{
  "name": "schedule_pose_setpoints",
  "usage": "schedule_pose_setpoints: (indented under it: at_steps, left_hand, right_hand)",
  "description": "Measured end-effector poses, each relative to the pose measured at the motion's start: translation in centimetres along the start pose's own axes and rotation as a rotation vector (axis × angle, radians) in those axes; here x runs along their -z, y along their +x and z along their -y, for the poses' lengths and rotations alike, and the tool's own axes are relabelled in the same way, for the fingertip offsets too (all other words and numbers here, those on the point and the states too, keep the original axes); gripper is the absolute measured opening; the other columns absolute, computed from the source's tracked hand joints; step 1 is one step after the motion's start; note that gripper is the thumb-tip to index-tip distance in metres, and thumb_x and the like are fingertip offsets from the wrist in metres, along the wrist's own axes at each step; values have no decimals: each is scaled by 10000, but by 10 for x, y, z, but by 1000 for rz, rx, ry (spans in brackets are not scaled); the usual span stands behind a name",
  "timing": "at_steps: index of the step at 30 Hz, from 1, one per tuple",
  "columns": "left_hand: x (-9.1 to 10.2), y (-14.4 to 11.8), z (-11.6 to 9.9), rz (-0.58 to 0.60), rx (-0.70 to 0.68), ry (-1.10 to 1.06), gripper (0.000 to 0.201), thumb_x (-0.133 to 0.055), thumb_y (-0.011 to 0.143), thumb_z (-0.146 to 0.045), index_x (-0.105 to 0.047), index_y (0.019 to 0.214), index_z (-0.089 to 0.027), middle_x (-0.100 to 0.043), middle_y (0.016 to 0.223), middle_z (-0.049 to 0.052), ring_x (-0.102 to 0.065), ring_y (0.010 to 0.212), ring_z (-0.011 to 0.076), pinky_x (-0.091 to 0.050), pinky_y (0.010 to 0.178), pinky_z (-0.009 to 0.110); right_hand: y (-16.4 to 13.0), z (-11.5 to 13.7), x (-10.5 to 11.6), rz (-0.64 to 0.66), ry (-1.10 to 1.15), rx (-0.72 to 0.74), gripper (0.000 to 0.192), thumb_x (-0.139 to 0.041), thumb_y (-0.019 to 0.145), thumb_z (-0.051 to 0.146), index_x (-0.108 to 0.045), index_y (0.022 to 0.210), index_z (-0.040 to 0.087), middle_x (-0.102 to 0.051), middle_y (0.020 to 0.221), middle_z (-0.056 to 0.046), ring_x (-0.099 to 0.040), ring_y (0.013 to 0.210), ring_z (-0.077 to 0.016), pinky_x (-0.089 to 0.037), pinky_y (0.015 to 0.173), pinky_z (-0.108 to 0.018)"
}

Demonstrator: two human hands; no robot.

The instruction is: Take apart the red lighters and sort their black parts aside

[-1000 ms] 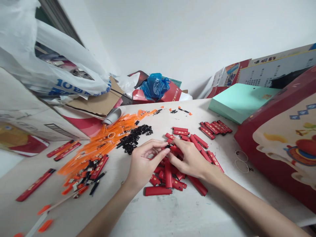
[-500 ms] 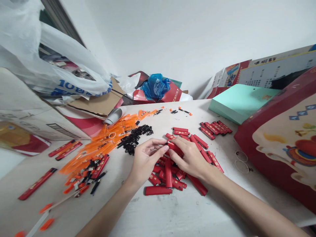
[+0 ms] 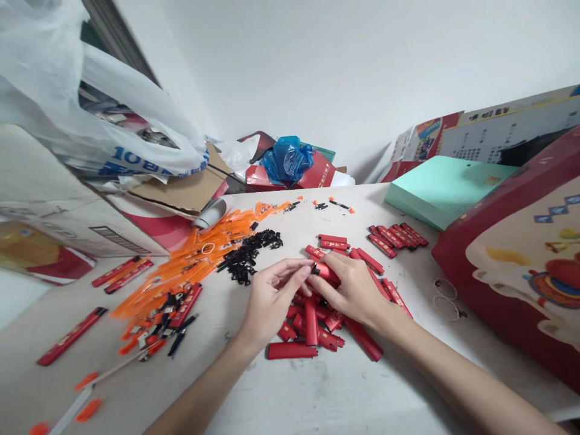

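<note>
On the left of the white worktop [image 3: 317, 399] lie long red sticks [image 3: 71, 336], then a heap of orange plastic strips [image 3: 190, 266] and a small pile of black bits [image 3: 247, 257]. In the middle, the left hand [image 3: 269, 299] and the right hand [image 3: 353, 290] meet over a heap of red lighters [image 3: 312, 329]. Both hands' fingers pinch one red lighter [image 3: 325, 272], held just above the heap. Further right sits a neat row of red lighters [image 3: 396, 234], then a green box [image 3: 441, 187].

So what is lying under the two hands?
A pile of red lighter bodies lies on the white table under the left hand and right hand. The pieces directly beneath the palms are covered.
</note>
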State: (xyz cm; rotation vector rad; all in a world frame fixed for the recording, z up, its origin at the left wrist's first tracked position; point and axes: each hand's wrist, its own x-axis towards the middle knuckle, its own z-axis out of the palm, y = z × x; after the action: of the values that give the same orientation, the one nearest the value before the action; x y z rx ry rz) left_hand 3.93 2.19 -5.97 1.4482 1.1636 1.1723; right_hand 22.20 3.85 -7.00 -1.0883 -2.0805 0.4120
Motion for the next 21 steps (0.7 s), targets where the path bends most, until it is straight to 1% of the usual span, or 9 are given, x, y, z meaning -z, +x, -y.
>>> schedule_pose_setpoints:
  at_steps: [2,4,6,7,8,11,14,17,21]
  left_hand:
    - [6,5,1,-24,-22,69,231,-658,928,-371,-745,1020,-178,-774,888,46,-674,641,150,-558,629,265]
    - [17,14,5,-86,-85,232,242,-611,954,-369,-719,1079,-192,-779,962,58,-700,738,188,-566,712,317]
    - [31,25,12,-203,-220,576,225,-602,956,-332,-717,1104,-208,-769,1062,69,-694,959,245,-526,878,387]
    - [39,30,17,-212,-287,766,228,-596,952,-301,-719,1124,-214,-753,1137,76,-653,1094,283,-472,974,441]
    - [46,35,21,-199,-312,926,263,-584,952,-273,-710,1178,-226,-732,1210,79,-611,1173,312,-421,1020,488]
    - [62,46,36,-141,-276,1182,318,-549,960,-238,-693,1242,-234,-712,1273,83,-576,1207,328,-367,1016,529]
    - [66,49,42,-104,-220,1269,297,-552,964,-256,-715,1212,-265,-729,1256,60,-573,1188,321,-325,1021,542]
    - [65,49,41,-111,-200,1280,245,-578,956,-278,-741,1138,-277,-752,1206,45,-579,1161,311,-302,1017,537]
    - [65,48,36,-133,-183,1264,154,-638,919,-293,-751,1022,-270,-778,1124,38,-601,1105,298,-285,1011,526]
  right_hand:
    - [1,0,0,-4,12,-45,301,-517,1015,417,-534,805,202,-593,740,-15,-502,630,-156,-334,610,-296]
    - [2,2,2,-15,49,-98,314,-523,1014,432,-536,801,203,-590,725,-9,-506,632,-156,-345,620,-297]
    - [4,4,4,-30,99,-145,316,-536,1008,436,-531,794,204,-592,722,-7,-514,637,-157,-357,631,-297]
    - [4,5,5,-39,121,-162,311,-542,1004,433,-525,793,205,-591,721,-6,-514,639,-156,-362,635,-297]
    - [4,5,6,-52,138,-175,303,-549,1000,425,-517,791,207,-584,717,-1,-508,636,-154,-362,635,-296]
    - [4,8,7,-74,159,-199,273,-550,989,366,-475,774,218,-540,687,19,-466,617,-147,-347,626,-294]
    - [3,8,6,-78,182,-218,261,-505,992,297,-417,757,226,-505,688,29,-438,622,-145,-320,616,-293]
    - [2,6,4,-70,200,-213,273,-469,1002,279,-359,757,231,-462,689,39,-415,624,-144,-300,612,-292]
    - [1,1,-1,-37,215,-191,255,-431,1029,310,-362,796,234,-471,707,38,-426,632,-151,-307,627,-296]
